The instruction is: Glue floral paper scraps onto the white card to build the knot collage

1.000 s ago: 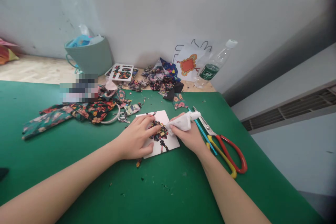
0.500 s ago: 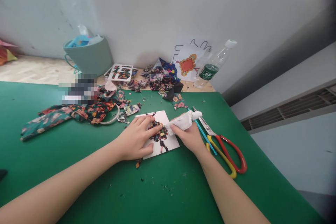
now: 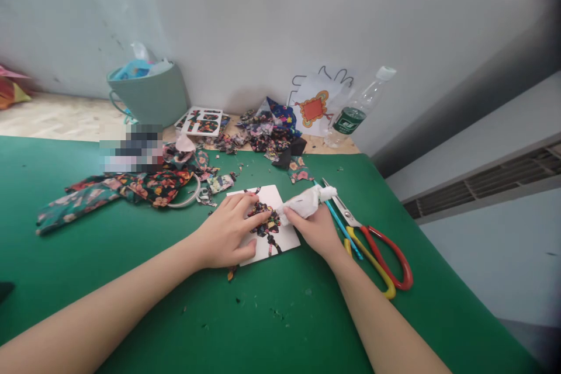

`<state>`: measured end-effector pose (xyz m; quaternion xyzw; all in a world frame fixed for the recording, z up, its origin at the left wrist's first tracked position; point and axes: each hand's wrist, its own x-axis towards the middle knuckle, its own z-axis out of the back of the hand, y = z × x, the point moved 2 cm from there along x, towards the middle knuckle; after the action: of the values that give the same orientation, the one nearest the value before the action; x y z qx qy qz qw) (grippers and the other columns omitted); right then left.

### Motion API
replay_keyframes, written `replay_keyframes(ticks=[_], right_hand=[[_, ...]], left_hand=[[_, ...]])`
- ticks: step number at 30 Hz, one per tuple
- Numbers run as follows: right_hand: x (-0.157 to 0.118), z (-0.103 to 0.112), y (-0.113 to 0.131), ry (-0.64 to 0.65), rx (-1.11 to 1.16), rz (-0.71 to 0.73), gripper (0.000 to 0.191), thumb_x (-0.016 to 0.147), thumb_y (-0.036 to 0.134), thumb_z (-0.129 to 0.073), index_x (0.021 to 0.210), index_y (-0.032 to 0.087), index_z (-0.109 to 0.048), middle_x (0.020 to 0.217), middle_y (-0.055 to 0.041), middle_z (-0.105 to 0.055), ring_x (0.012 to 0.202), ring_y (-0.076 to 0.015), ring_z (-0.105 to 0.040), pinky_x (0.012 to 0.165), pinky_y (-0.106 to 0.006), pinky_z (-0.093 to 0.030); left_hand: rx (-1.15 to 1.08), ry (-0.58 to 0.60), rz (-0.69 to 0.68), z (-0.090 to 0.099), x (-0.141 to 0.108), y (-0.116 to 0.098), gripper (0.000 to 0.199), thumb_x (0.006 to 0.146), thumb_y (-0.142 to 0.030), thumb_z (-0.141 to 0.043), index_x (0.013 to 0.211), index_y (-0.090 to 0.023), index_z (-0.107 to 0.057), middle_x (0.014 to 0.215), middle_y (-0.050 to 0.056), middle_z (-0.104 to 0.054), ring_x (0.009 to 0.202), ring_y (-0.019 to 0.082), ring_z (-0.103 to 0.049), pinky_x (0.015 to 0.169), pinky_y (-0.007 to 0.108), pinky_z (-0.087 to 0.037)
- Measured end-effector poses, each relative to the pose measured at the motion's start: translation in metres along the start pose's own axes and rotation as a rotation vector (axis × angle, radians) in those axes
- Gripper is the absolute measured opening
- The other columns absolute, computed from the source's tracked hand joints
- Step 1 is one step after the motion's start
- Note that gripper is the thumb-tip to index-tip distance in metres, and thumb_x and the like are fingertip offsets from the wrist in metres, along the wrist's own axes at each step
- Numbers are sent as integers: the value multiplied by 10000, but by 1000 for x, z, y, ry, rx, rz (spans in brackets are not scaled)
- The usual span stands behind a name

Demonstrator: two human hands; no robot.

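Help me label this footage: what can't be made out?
All in the head view:
White card: partly covered by the left hand.
Right hand: some fingers hidden behind the white squeeze bottle.
Dark object: cut off by the picture's left edge.
Item by the floral cloth: blurred by pixelation.

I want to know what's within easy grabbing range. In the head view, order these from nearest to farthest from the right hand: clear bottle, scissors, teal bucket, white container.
1. White container: in the right hand.
2. Scissors: just right of that hand.
3. Clear bottle: behind, toward the right.
4. Teal bucket: back left.
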<state>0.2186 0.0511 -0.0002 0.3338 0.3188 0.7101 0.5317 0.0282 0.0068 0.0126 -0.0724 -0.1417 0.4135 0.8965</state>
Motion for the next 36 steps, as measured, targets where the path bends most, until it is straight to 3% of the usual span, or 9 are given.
replay_keyframes(ticks=[12, 22, 29, 36], right_hand=[[-1, -2, 4, 18, -63, -32, 232, 707, 353, -545, 578, 163, -584, 563, -31, -609, 577, -195, -579, 533, -275, -431], [-1, -3, -3, -53, 51, -29, 197, 710, 348, -551, 720, 158, -602, 688, -50, -653, 677, -218, -602, 603, -292, -462], [-3, -3, 1, -37, -4, -22, 213, 712, 347, -540, 600, 166, -565, 621, -37, -631, 607, -197, -583, 554, -272, -441], [-3, -3, 1, -61, 65, -38, 189, 712, 338, -548, 719, 160, -612, 691, -53, -662, 674, -222, -606, 582, -286, -460]], left_hand=[[-7, -4, 15, -2, 0, 1, 564, 693, -275, -495, 1249, -227, -412, 1238, 106, -344, 1152, 313, -302, 962, 473, -265], [-42, -14, 11, -1, -1, 1, 573, 698, -268, -491, 1261, -241, -393, 1245, 98, -341, 1157, 314, -298, 958, 486, -269], [-32, -4, 14, -2, -1, 1, 563, 699, -275, -491, 1255, -242, -401, 1243, 98, -342, 1157, 310, -297, 963, 477, -265], [-19, 5, 15, -2, 0, 2, 573, 697, -277, -495, 1260, -238, -397, 1249, 102, -336, 1162, 312, -291, 964, 474, -259]])
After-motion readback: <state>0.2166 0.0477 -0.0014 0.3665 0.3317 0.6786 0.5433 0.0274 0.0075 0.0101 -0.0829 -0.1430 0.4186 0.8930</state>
